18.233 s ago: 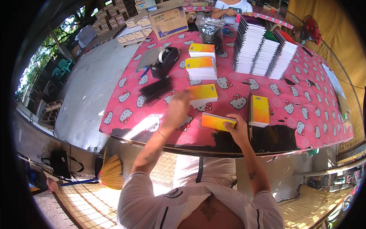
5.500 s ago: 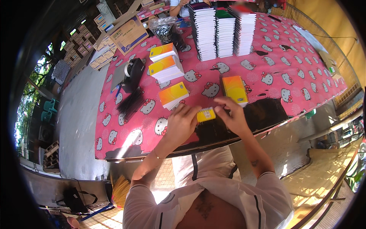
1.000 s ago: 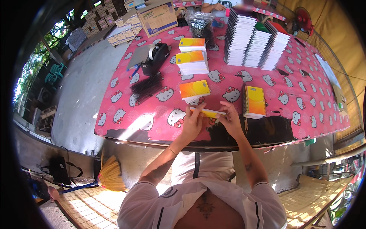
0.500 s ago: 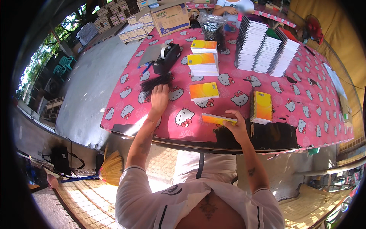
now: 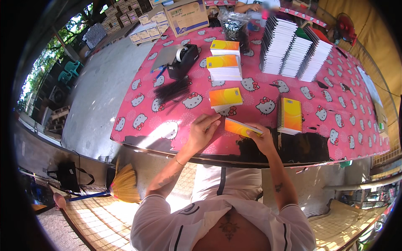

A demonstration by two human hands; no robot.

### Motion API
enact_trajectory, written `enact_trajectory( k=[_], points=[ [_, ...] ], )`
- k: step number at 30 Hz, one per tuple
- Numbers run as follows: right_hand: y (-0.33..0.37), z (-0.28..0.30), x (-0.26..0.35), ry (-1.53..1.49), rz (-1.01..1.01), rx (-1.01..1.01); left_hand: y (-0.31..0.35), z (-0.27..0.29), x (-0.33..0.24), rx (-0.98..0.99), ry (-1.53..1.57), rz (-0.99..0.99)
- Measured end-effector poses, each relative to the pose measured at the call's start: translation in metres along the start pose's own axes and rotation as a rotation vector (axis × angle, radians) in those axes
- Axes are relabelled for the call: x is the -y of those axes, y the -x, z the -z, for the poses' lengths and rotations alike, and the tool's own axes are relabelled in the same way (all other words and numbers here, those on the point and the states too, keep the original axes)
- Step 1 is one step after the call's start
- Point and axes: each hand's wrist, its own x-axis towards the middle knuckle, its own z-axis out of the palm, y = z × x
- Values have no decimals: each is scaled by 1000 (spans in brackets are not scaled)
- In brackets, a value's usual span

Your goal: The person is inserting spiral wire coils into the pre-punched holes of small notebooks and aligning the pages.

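Note:
My right hand (image 5: 263,139) grips a small yellow-orange notebook (image 5: 239,127) by its right end, tilted up near the table's front edge. Just beside its left end is my left hand (image 5: 204,133), its fingers pinched together. Whatever the left fingertips hold is too small to make out. A pile of thin black binding coils (image 5: 171,90) lies beyond my left hand, toward the tape dispenser. Ahead of the held notebook, a coil-bound yellow notebook (image 5: 226,97) rests on loose white pages. To the right, a short stack of coil-bound notebooks (image 5: 289,115) lies on the table.
Behind are piles of yellow-covered pads (image 5: 224,67), a black tape dispenser (image 5: 183,62), a bag of black coils (image 5: 234,31) and tall stacks of bound notebooks (image 5: 277,48). A cardboard box (image 5: 186,19) stands at the back. Another person (image 5: 253,6) sits across the pink-covered table (image 5: 259,85).
My left hand has left the coil pile and come right and nearer, beside the held notebook. The notebook has tilted slightly in my right hand.

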Motion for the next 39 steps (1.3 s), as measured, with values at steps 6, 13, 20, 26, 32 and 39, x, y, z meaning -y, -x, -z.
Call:
enact_trajectory(
  k=[6,13,20,26,32,39],
  points=[
    [0,1,-4,-31,16,9,-5,-8,2,-14,38,-66],
    [4,4,-6,101,44,34,-17,0,12,240,-26,-150],
    [17,8,8,162,80,25,-30,9,-17,344,-121,-324],
    [26,-4,14,153,95,-87,-26,-4,-37,261,-582,-420],
    [36,-15,15,155,43,-203,35,-39,-45,149,-663,-250],
    [36,-16,25,111,62,-139,-23,3,-16,416,-425,-262]
  ],
)
